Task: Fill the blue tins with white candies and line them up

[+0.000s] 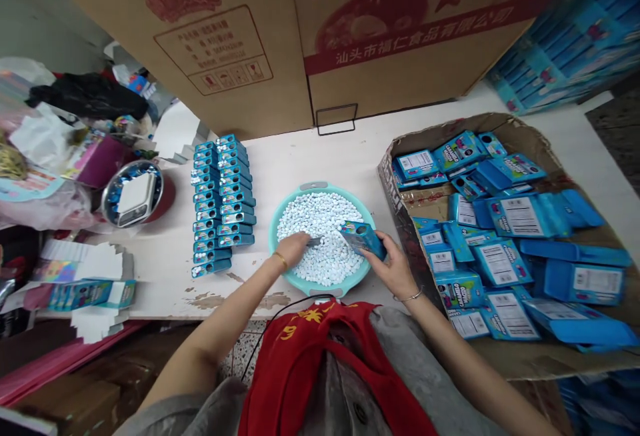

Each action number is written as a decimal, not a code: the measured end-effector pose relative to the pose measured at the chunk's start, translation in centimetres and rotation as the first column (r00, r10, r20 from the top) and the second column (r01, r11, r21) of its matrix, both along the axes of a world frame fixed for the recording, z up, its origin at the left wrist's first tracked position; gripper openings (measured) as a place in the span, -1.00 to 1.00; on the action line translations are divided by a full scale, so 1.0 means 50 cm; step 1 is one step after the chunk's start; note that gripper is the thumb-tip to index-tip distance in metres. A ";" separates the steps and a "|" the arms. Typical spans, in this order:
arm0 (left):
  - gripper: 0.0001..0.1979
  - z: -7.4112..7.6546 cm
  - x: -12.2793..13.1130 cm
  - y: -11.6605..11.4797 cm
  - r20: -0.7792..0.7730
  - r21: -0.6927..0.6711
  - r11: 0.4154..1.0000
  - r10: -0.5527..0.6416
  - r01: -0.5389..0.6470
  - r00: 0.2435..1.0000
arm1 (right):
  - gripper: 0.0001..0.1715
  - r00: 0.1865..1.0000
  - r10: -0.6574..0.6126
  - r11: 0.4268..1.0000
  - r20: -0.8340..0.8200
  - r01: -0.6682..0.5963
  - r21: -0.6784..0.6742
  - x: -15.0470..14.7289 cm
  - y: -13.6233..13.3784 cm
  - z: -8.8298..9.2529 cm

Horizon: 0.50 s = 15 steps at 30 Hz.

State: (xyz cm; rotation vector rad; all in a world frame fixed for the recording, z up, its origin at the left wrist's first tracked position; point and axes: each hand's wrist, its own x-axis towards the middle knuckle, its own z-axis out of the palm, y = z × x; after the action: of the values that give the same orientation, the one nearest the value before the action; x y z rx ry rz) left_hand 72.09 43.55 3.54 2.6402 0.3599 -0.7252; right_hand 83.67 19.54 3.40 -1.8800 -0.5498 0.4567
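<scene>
A teal plastic basin (314,186) sits on the table just in front of me, filled with small white-and-blue candies (320,223). My left hand (293,249) rests over the candies, gripping a small metal scoop (314,241) whose tip points toward the tin. My right hand (387,266) holds a small blue tin (363,237) tilted at the basin's right side, just above the candies. The tin's opening is hidden from this angle.
Two columns of stacked blue tins (223,199) stand left of the basin. A cardboard tray (440,131) piled with blue packages lies to the right. A steel bowl (131,193) and flat printed card blanks (93,293) sit further left. Large cartons (200,43) stand behind.
</scene>
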 end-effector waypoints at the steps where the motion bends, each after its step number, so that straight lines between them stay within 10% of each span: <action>1: -0.78 -0.023 0.008 -0.023 0.019 -0.027 1.000 0.004 -0.003 1.000 | -0.49 0.995 0.010 1.000 -0.100 -0.007 0.022 0.002 0.002 0.001; 8: -0.70 -0.061 0.024 -0.073 0.133 -0.205 0.977 0.090 -0.061 0.987 | -0.45 0.865 0.080 0.989 -0.495 -0.008 0.146 0.000 -0.002 0.001; 15: -0.74 0.053 -0.041 0.025 0.252 -0.292 0.956 0.108 -0.031 0.962 | -0.50 0.971 0.020 0.993 -0.237 0.008 0.115 -0.010 -0.028 0.001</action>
State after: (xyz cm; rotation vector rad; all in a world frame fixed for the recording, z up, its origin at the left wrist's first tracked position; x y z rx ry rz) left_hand 70.06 44.79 6.19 2.3938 0.2497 -0.3605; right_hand 83.17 18.15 3.43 -1.6852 -0.4127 0.6314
